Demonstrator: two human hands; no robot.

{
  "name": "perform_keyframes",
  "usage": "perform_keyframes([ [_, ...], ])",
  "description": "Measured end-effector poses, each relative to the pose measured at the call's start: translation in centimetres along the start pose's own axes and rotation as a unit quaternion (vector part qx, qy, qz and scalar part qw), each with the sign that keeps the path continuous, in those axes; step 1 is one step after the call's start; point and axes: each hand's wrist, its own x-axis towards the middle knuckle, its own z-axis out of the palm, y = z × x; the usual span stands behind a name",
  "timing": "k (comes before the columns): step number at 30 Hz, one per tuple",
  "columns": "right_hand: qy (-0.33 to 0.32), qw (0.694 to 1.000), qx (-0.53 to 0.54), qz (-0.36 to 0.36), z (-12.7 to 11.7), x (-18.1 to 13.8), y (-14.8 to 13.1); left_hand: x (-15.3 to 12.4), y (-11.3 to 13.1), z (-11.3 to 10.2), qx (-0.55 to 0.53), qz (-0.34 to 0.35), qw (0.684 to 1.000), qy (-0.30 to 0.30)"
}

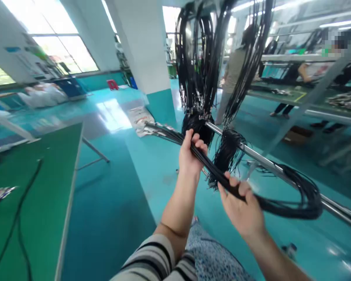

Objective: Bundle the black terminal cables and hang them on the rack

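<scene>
Across the middle of the head view runs a bundle of black cables [212,168], gripped by both hands. My left hand [192,154] is closed round it toward the end with light connector tips, which points away to the left. Further along to the right, my right hand [241,203] wraps the same bundle, its fingers over the top. Past that hand the bundle bends into a loop near the metal rail [259,157]; whether it touches the rail I cannot tell. More black cable bunches [197,66] hang just beyond my left hand, with metal-tipped ends.
A green-topped table [51,187] with loose dark cables stands at left. Behind my hands rises a white and teal pillar [143,47]. A person in a striped top [234,70] stands beyond the hanging cables. At right, a person works at a long bench [283,93] under shelves.
</scene>
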Motion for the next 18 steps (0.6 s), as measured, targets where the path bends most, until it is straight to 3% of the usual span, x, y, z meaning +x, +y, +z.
perform_keyframes([
  [2, 0.032, 0.998, -0.016, 0.053, -3.4, -1.4, 2.3, 1.1, 0.0, -2.7, -0.007, -0.008, 1.000, 0.013],
  [5, 0.073, 0.977, -0.057, 0.192, -8.3, -3.5, 4.8, 2.2, -0.6, -7.0, 0.042, -0.062, 0.995, -0.059],
  [9, 0.037, 0.896, -0.144, 0.419, -12.6, -6.2, 5.6, 2.1, -1.3, -11.0, 0.143, -0.133, 0.961, -0.196],
  [11, 0.007, 0.860, -0.244, 0.449, -12.6, -6.1, 4.0, 2.0, -1.6, -12.0, 0.176, -0.144, 0.945, -0.235],
  [13, -0.016, 0.837, -0.394, 0.378, -10.6, -4.2, 1.4, 1.8, -2.1, -12.5, 0.185, -0.152, 0.938, -0.252],
  [15, -0.048, 0.814, -0.526, 0.242, -7.2, -0.5, -1.2, 1.6, -2.7, -12.5, 0.181, -0.167, 0.934, -0.259],
  [18, -0.028, 0.803, -0.594, 0.037, -2.1, 6.4, -2.4, 1.4, -3.7, -12.2, 0.179, -0.195, 0.928, -0.262],
])
